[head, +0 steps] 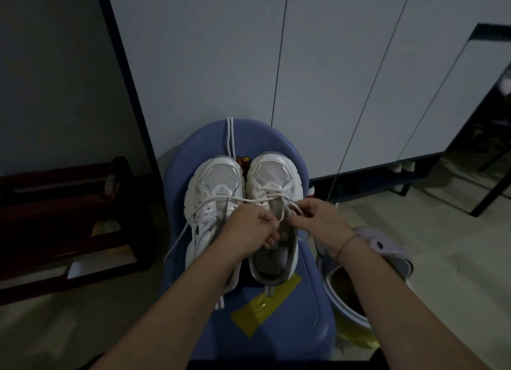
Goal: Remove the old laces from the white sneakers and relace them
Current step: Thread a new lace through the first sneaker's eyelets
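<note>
Two white sneakers stand side by side, toes away from me, on a blue plastic stool (309,295). The left sneaker (214,192) has no lace in its eyelets. The right sneaker (273,181) carries a white lace (249,200) through its lowest eyelets; one end trails left across the other shoe and down over the stool's edge. My left hand (253,230) holds the right sneaker at its tongue, fingers curled in. My right hand (318,217) pinches the lace's other end over the right-side eyelets. A second lace (230,137) lies straight at the stool's far end.
White cabinet doors (318,79) rise right behind the stool. A dark wooden rack (63,217) stands at the left. A lilac bin (387,259) with its lid up sits close at the right. Yellow tape (262,306) is stuck on the stool's near part.
</note>
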The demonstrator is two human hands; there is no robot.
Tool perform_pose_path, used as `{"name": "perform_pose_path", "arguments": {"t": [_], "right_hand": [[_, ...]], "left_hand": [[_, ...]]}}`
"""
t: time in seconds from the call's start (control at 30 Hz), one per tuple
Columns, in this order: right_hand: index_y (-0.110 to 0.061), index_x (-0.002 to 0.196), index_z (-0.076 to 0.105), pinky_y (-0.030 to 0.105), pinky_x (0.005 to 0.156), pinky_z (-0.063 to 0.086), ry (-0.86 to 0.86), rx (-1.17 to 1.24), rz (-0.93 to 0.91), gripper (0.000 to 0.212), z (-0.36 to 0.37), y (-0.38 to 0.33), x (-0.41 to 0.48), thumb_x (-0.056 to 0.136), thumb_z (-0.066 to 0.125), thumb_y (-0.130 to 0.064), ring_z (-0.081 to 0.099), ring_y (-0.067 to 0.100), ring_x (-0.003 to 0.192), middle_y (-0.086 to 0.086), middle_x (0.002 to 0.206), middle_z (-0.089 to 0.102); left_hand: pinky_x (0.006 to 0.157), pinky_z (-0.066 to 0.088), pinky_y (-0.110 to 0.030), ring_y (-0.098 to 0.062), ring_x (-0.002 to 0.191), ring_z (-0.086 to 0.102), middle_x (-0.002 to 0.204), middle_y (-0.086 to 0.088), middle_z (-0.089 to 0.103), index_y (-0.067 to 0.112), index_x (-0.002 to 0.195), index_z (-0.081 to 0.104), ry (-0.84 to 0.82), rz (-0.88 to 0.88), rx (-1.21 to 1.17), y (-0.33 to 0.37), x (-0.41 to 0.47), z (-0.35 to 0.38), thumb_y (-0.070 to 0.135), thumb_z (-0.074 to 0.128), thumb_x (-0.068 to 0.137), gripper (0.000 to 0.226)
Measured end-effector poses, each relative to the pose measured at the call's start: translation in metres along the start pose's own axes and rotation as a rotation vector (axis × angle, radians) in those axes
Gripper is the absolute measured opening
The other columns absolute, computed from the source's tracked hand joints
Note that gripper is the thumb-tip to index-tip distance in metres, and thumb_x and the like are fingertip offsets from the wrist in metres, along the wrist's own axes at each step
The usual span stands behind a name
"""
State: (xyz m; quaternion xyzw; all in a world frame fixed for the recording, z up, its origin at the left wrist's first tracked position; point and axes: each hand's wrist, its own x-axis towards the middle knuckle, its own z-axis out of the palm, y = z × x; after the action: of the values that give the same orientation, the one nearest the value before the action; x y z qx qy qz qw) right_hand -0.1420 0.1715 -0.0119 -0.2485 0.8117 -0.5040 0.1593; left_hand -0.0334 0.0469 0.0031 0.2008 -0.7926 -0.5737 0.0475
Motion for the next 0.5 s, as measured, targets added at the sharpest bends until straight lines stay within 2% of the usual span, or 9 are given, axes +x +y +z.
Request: {"name": "perform_pose_path", "arguments": {"t": [0.13, 0.2, 0.3, 0.4, 0.5], "right_hand": [[-0.005, 0.094, 0.065, 0.030, 0.075, 0.050, -0.014, 0.036, 0.013, 0.017, -0.001, -0.001, -0.002, 0.079, 0.072, -0.006, 0.060, 0.017, 0.082, 0.013, 0.093, 0.067], [-0.001, 0.096, 0.066, 0.031, 0.075, 0.049, -0.017, 0.013, 0.006, 0.019, -0.001, -0.002, -0.002, 0.079, 0.072, -0.007, 0.058, 0.017, 0.081, 0.013, 0.091, 0.066], [-0.006, 0.096, 0.065, 0.026, 0.075, 0.046, -0.037, 0.024, 0.007, 0.018, -0.001, -0.001, -0.002, 0.079, 0.072, -0.008, 0.058, 0.014, 0.082, 0.005, 0.088, 0.064], [-0.011, 0.097, 0.063, 0.027, 0.079, 0.048, -0.043, 0.034, 0.004, 0.019, -0.003, 0.003, 0.000, 0.080, 0.072, -0.008, 0.060, 0.014, 0.084, 0.002, 0.090, 0.065], [-0.013, 0.098, 0.063, 0.021, 0.076, 0.049, -0.077, 0.064, -0.022, 0.018, -0.005, 0.005, 0.000, 0.082, 0.070, -0.007, 0.061, 0.013, 0.085, -0.002, 0.088, 0.066]], "left_hand": [[0.050, 0.049, -0.017, -0.006, 0.049, 0.062, 0.057, 0.001, 0.067, 0.008, 0.074, 0.065, -0.366, -0.156, 0.128, -0.010, -0.029, -0.012, 0.002, 0.060, 0.094, 0.021], [0.051, 0.049, -0.016, -0.005, 0.049, 0.062, 0.056, 0.003, 0.067, 0.009, 0.075, 0.066, -0.441, -0.193, 0.150, -0.015, -0.035, -0.016, 0.003, 0.062, 0.093, 0.019], [0.048, 0.048, -0.016, -0.007, 0.047, 0.060, 0.060, -0.004, 0.066, 0.005, 0.078, 0.066, -0.242, -0.159, 0.083, -0.010, -0.032, -0.019, 0.001, 0.063, 0.091, 0.014], [0.044, 0.046, -0.018, -0.012, 0.044, 0.056, 0.063, -0.009, 0.064, 0.001, 0.097, 0.062, 0.027, -0.070, -0.054, 0.003, -0.022, -0.015, 0.005, 0.058, 0.095, 0.006], [0.040, 0.043, -0.020, -0.015, 0.041, 0.055, 0.062, -0.010, 0.064, 0.011, 0.109, 0.055, 0.087, -0.022, -0.125, 0.011, -0.010, -0.006, 0.010, 0.048, 0.101, 0.011]]}}
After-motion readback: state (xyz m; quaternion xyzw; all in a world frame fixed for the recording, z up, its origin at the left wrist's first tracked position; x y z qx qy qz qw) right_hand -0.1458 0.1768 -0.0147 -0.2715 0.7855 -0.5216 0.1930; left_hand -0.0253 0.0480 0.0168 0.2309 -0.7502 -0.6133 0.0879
